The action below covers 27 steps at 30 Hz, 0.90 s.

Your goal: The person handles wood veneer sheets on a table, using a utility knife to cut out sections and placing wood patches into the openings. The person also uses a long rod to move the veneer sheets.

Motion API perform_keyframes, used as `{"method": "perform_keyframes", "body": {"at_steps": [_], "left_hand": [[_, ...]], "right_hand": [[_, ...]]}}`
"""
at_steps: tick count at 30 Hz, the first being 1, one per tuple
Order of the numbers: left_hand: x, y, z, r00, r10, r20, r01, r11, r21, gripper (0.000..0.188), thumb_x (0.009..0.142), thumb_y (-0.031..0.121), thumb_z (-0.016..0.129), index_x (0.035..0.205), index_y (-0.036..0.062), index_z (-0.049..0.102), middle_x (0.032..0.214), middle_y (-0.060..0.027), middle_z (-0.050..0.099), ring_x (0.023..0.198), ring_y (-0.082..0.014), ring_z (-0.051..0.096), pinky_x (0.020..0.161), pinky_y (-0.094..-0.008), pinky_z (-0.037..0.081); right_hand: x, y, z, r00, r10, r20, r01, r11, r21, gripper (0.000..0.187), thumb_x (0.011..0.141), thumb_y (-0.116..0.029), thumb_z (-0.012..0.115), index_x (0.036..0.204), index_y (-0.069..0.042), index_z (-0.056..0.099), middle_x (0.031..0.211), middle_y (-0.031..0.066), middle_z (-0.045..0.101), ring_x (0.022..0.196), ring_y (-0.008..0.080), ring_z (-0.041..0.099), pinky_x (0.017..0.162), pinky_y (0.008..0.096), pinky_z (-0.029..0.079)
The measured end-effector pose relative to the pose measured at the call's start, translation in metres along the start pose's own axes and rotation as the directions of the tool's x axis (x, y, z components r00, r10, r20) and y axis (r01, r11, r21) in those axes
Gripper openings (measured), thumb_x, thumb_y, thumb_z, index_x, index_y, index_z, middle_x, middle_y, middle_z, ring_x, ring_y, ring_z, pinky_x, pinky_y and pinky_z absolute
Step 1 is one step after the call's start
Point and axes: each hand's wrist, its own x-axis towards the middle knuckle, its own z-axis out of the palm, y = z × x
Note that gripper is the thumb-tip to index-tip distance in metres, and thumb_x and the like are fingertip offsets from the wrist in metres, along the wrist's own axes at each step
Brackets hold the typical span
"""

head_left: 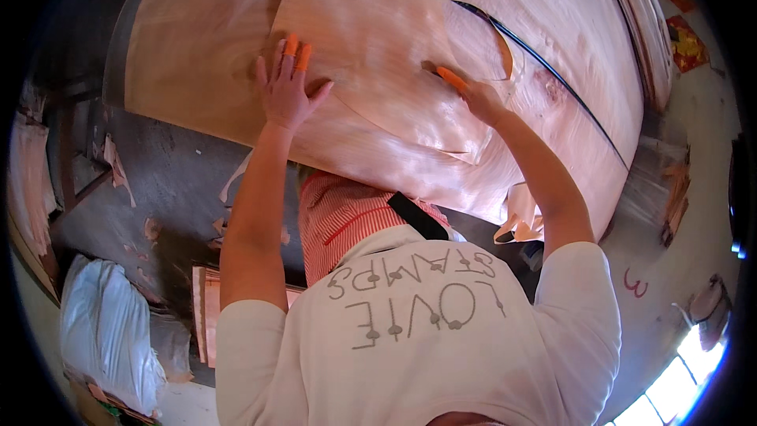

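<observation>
Thin sheets of pale pinkish wood veneer (371, 47) lie overlapping in front of me. My left hand (288, 95) rests on the veneer near the left part, fingers spread, with orange covers on two fingers. My right hand (475, 96) is lower over the sheet to the right, its index finger stretched forward in an orange cover and the other fingers curled under. A small dark tip shows just ahead of that finger; what the hand grips is mostly hidden. Just beyond the right hand, a curved veneer edge (505, 55) makes a rounded opening.
A long, thin dark strip (552, 71) curves across the veneer at the right. A torn, curled veneer piece (520, 213) hangs at the near edge. Veneer scraps (118, 170) litter the floor at left, by a white sack (110, 331). More sheets (206, 308) stand near my left side.
</observation>
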Motion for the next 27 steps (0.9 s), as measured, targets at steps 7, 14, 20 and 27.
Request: {"method": "perform_keyframes", "body": {"at_steps": [7, 14, 20, 27], "left_hand": [[0.014, 0.102, 0.051, 0.914, 0.391, 0.112, -0.352, 0.898, -0.263, 0.046, 0.077, 0.021, 0.052, 0.12, 0.0086, 0.047, 0.133, -0.007, 0.038, 0.126, -0.0209, 0.03, 0.104, -0.0431, 0.021], [0.012, 0.109, 0.054, 0.921, 0.348, 0.173, -0.317, 0.93, -0.184, 0.049, 0.077, 0.027, 0.051, 0.123, 0.0122, 0.047, 0.132, -0.0058, 0.039, 0.127, -0.0198, 0.029, 0.104, -0.043, 0.02], [0.015, 0.117, 0.053, 0.896, 0.384, 0.222, -0.365, 0.923, -0.122, 0.052, 0.075, 0.028, 0.052, 0.123, 0.0099, 0.046, 0.132, -0.0081, 0.038, 0.125, -0.0222, 0.031, 0.104, -0.0465, 0.019], [0.014, 0.12, 0.056, 0.881, 0.429, 0.197, -0.422, 0.903, -0.081, 0.051, 0.076, 0.03, 0.051, 0.124, 0.0107, 0.046, 0.133, -0.0105, 0.038, 0.126, -0.0247, 0.03, 0.103, -0.0475, 0.017]], "right_hand": [[-0.003, -0.001, 0.001, 0.999, -0.008, -0.041, 0.009, 0.999, 0.033, 0.069, 0.078, 0.009, 0.036, 0.131, -0.035, 0.037, 0.124, 0.004, 0.048, 0.082, 0.0244, 0.057, 0.069, 0.0323, 0.047], [-0.048, 0.028, 0.054, 0.943, 0.294, -0.155, -0.185, 0.852, 0.49, 0.044, 0.082, -0.003, 0.035, 0.122, -0.018, 0.047, 0.114, 0.0111, 0.054, 0.085, 0.0287, 0.057, 0.072, 0.0354, 0.046], [-0.13, 0.002, 0.167, 0.691, 0.715, -0.107, -0.67, 0.689, 0.276, 0.033, 0.091, -0.029, 0.033, 0.097, -0.004, 0.053, 0.089, 0.0221, 0.057, 0.086, 0.0378, 0.056, 0.072, 0.0463, 0.045], [-0.183, -0.075, 0.173, 0.568, 0.822, -0.034, -0.712, 0.512, 0.48, 0.035, 0.091, -0.033, 0.028, 0.098, -0.007, 0.051, 0.079, 0.0211, 0.06, 0.073, 0.0407, 0.057, 0.066, 0.0477, 0.044]]}}
